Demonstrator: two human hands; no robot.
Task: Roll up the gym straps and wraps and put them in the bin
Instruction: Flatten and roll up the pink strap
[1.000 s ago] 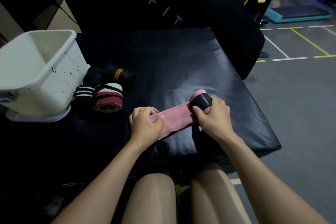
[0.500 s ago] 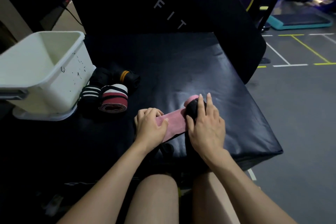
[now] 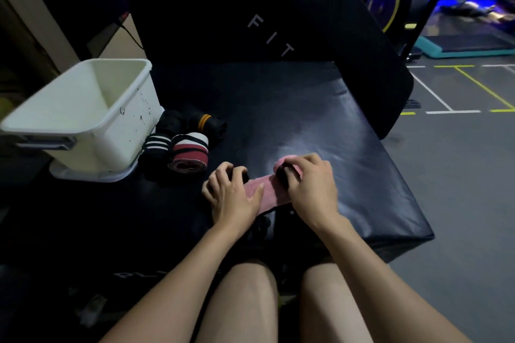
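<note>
- We take the white bin [image 3: 83,117] as our landmark; it sits at the left on the black padded counter [image 3: 320,125], open side up, and its left side is cut off by the frame edge.
- Well to the right of the bin and nearer us, the pink wrap [image 3: 267,189] lies on the counter, part rolled, part flat.
- Our right hand [image 3: 312,186] curls over the rolled end, its grip clenched on the roll, most of which it hides.
- Our left hand [image 3: 234,192] holds the flat tail, thumb on the pink; its fingertips curl over something dark we cannot make out.
- Just right of the bin sit four rolled wraps [image 3: 186,139], the rear ones nearly lost in shadow.
</note>
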